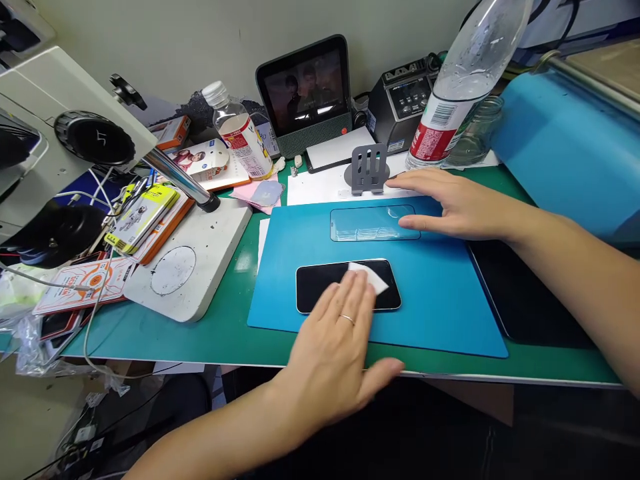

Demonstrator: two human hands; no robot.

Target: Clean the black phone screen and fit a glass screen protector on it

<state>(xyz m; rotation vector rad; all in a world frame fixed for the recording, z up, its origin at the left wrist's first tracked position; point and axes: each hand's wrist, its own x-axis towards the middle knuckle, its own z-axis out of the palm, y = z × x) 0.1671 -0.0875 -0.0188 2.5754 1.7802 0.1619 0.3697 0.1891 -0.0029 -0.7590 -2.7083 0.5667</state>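
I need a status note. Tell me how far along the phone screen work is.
Done: phone lies face up on the blue mat, clear protector laid out above it. In hand: left hand presses a white wipe on the screen; right hand touches the protector's end. Left: protector is not yet on the phone.

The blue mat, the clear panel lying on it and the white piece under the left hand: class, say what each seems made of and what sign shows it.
Blue mat: likely silicone or rubber, matte, lies flat without glare.
Clear panel: probably glass or stiff plastic film, see-through with glossy reflections.
White piece on the phone under the left hand: seemingly a thin cloth or paper wipe, dull and creased.
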